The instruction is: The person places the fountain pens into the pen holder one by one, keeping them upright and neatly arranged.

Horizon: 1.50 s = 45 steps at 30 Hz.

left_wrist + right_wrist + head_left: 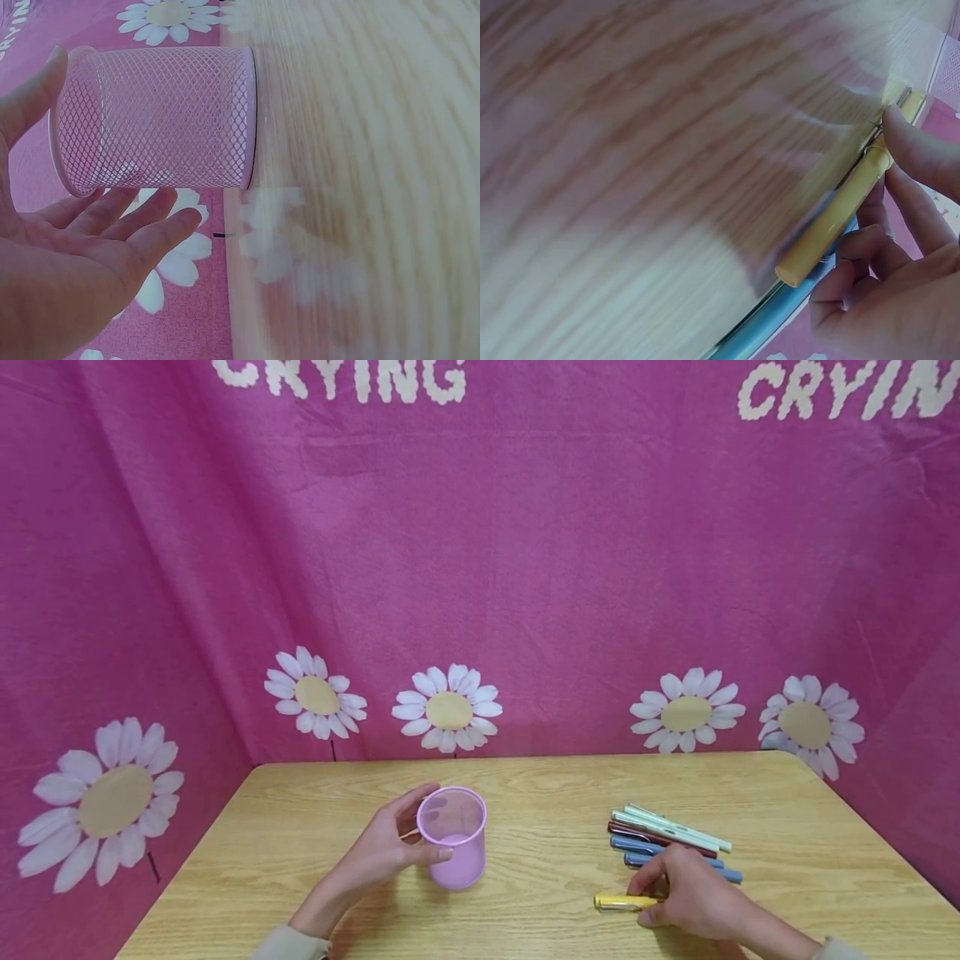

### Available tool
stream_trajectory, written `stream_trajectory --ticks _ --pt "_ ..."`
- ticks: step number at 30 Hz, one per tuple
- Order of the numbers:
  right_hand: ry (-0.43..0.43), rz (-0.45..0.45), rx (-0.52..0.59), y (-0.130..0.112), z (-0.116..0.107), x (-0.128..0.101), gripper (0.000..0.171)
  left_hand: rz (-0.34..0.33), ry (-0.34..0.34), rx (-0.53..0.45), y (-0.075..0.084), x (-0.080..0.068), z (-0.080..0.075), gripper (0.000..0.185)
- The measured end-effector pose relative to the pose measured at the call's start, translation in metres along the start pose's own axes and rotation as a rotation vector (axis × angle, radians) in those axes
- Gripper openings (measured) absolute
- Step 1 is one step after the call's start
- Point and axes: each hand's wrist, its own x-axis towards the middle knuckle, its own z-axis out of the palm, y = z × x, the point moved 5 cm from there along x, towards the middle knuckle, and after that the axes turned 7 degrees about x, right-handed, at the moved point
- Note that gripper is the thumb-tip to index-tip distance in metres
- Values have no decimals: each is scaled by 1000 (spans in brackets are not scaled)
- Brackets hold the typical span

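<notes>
A pink mesh pen holder (pixel 459 864) stands upright on the wooden table, its mesh plain in the left wrist view. My left hand (pixel 378 846) holds it from the left side, thumb in front and fingers behind, partly seen through the mesh. In the right wrist view, thumb and fingers of my right hand (pixel 907 277) pinch a yellow pen (pixel 840 214) with a metal clip. That pen lies low over the table, its capped end toward the holder in the head view; whether it touches the wood I cannot tell.
Just beyond my right hand lie several pens side by side: pale mint pens (pixel 675 828), a dark red pen (pixel 637 834) and blue pens (pixel 630 844). A pink cloth (pixel 562 568) printed with daisies hangs behind the table (pixel 540 827) and along its sides.
</notes>
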Motion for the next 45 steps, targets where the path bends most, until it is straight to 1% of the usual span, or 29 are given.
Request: stream_trajectory --ticks 5,11,13,19,27,32,36,43,45 --pt "14 19 -4 -7 -2 2 22 -4 -2 -6 -1 0 0 90" --pt "60 -37 -52 -26 -7 6 21 -6 -1 -12 -1 0 0 90" --pt "65 -42 -54 -33 -9 8 21 -7 -1 -16 -1 0 0 90" --pt "72 -34 -5 -53 -16 18 20 -13 0 -26 -1 -1 -1 90" --pt "92 -43 100 -81 -22 32 20 -1 -2 -43 0 -1 -2 88" --pt "135 -64 102 -102 -24 39 20 10 0 -67 -2 0 -3 87" --pt "172 -58 105 -117 -24 46 22 13 4 -82 -3 1 -2 86" --pt "196 -84 153 -137 -21 61 21 2 5 -93 -4 0 -1 85" --pt "205 -73 170 -141 -21 65 21 3 7 -98 -3 0 -1 85"
